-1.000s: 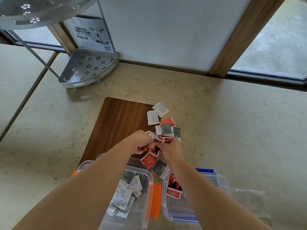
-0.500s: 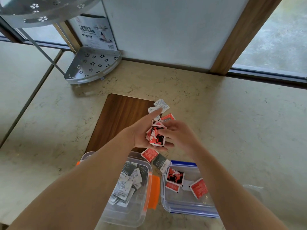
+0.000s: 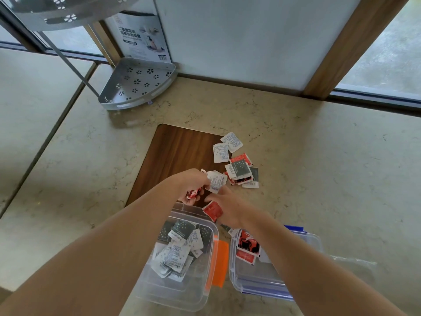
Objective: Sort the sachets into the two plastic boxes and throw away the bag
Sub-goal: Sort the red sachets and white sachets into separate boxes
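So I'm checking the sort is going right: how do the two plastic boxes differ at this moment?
The orange-clipped box holds grey and white sachets; the blue-clipped box holds red and black sachets. The orange-clipped box sits under the left forearm and looks fuller; the blue-clipped box sits to its right, partly hidden by the right forearm. Both are clear, lidless and stand side by side on the counter.

Beige marble counter [image 3: 319, 167], inset wooden board [image 3: 175, 151], perforated metal corner shelf [image 3: 139, 83] upper left, daylit windows [image 3: 387, 53] upper right.
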